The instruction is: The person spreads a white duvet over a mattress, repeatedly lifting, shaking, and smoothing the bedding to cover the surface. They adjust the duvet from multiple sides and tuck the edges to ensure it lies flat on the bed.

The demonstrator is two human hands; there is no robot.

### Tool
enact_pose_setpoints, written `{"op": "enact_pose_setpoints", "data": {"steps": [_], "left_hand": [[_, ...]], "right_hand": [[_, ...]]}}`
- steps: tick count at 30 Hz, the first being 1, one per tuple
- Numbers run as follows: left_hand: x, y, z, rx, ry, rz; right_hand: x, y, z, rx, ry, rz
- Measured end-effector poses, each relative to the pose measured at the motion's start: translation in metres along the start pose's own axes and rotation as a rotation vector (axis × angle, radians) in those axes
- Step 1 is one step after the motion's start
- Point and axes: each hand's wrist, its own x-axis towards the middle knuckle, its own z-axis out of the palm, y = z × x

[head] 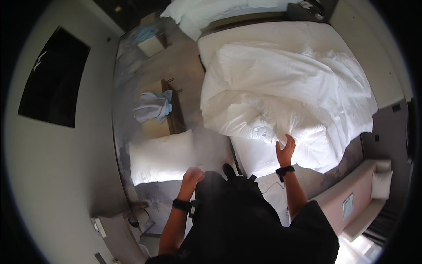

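A rumpled white duvet (pixel 263 85) covers much of a bed with a white mattress (pixel 252 153) showing at its near left corner. My right hand (pixel 286 150) is at the duvet's near edge, fingers apart; whether the fingertips touch the cloth is not clear. My left hand (pixel 194 176), slightly blurred, hangs beside my leg with fingers curled, near the right end of a white pillow (pixel 161 158). No held thing shows in it. The pillow lies against the near end of a low bench (pixel 176 112), on which a crumpled grey cloth (pixel 151 107) rests.
A pink sofa (pixel 349 194) with a small cushion (pixel 381 185) stands at the right. Another bedding-covered bed (pixel 224 11) is at the far side, near a nightstand (pixel 306 11). A desk (pixel 120 234) stands lower left, and a television (pixel 54 79) hangs on the left wall.
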Motion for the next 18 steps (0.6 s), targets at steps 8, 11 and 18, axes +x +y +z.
{"op": "enact_pose_setpoints", "data": {"steps": [8,11,18], "left_hand": [[0.277,-0.039,0.005,0.854,0.068,0.315],[0.367,0.015,0.04,0.733,0.173,0.478],[0.492,0.087,0.143,0.512,-0.073,-0.412]], "right_hand": [[-0.081,-0.048,0.006,0.16,-0.273,0.363],[-0.124,-0.064,0.027,0.166,-0.26,0.484],[-0.171,-0.166,0.047,0.264,-0.158,1.091]]}}
